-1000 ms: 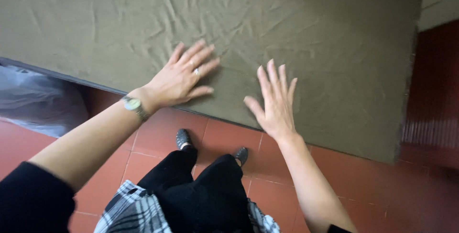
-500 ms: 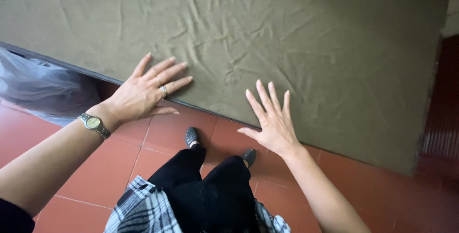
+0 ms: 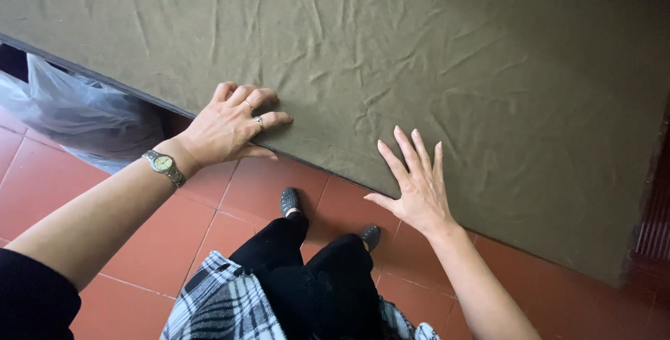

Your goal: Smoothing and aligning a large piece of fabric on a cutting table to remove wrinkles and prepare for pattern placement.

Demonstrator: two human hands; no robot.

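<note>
the olive-green cloth (image 3: 391,54) lies spread and creased over a raised flat surface, filling the far part of the view down to its near edge. the left hand (image 3: 227,131) rests on that near edge with its fingers curled over the fabric, gripping nothing; a ring shows on one finger and a wristwatch (image 3: 164,165) on the wrist. the right hand (image 3: 415,186) lies flat and open, fingers spread, just right of it on the cloth. a clear plastic bag (image 3: 77,117) sits at the left under the edge, above the red floor tiles (image 3: 160,242).
</note>
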